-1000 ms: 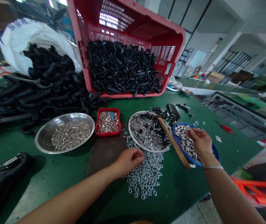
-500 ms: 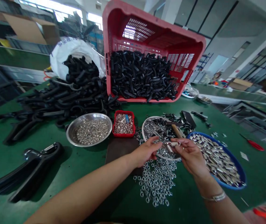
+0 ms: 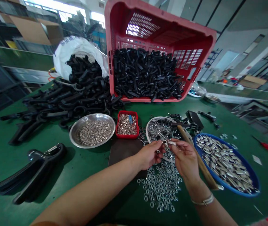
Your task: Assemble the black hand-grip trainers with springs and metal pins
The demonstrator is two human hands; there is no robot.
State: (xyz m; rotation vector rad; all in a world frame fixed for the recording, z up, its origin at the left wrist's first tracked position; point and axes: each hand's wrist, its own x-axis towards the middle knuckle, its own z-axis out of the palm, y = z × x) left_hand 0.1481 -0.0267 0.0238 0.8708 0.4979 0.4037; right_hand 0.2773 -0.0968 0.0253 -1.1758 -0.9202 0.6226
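My right hand (image 3: 186,158) pinches a small silver coil spring (image 3: 171,142) between thumb and fingers, above the front of a white-rimmed bowl (image 3: 148,128). Close beside it, my left hand (image 3: 149,154) is closed with thumb and fingertips together on a small metal part (image 3: 165,143) at the spring's left end. This part is too small and partly covered to name. Below both hands lies a loose spread of metal nuts (image 3: 160,185). A wooden-handled hammer (image 3: 204,166) leans across the bowl's right side, near my right wrist.
A blue tray (image 3: 257,188) of silver cylinders stands right. A steel bowl (image 3: 71,135) and red box (image 3: 118,135) hold small metal pieces. Behind them are a red crate (image 3: 109,62) of black parts and a heap of black handles (image 3: 70,100). A dark plate (image 3: 122,150) lies left of the nuts.
My left hand has gone from spread fingers to closed fingertips beside the spring. My right hand has shifted slightly left, bringing the hands closer. More of the hammer handle shows.
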